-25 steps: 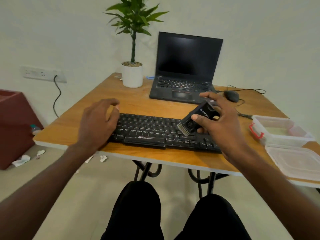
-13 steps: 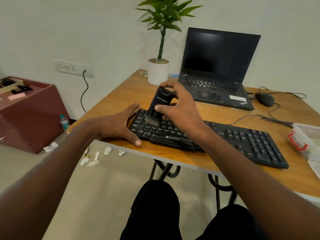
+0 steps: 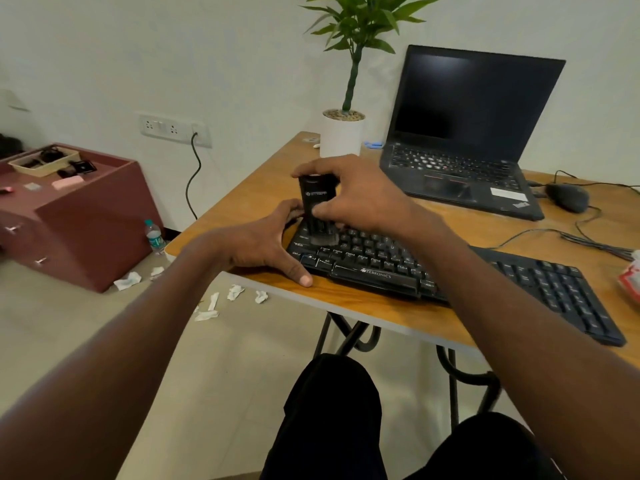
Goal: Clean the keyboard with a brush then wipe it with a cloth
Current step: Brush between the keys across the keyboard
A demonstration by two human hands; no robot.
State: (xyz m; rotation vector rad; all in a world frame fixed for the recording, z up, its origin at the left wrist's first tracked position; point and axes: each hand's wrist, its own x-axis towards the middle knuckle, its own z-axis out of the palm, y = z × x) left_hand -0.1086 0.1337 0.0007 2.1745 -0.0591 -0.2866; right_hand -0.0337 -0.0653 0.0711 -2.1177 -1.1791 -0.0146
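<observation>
Left hand (image 3: 263, 242) lies flat, fingers spread, bracing the keyboard's (image 3: 450, 271) left end on the wooden table (image 3: 363, 299). Right hand (image 3: 360, 195) grips the boxy black brush (image 3: 317, 206) upright, bristles on the leftmost matte keys. Best bet: light strokes along each row, keyboard pinned.

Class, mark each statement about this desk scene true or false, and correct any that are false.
1. The right hand grips the brush. True.
2. The brush's bristles are on the laptop. False: they are on the keyboard, at its left end.
3. The left hand rests at the keyboard's left end. True.
4. The potted plant stands on the floor. False: it stands on the table.
</observation>
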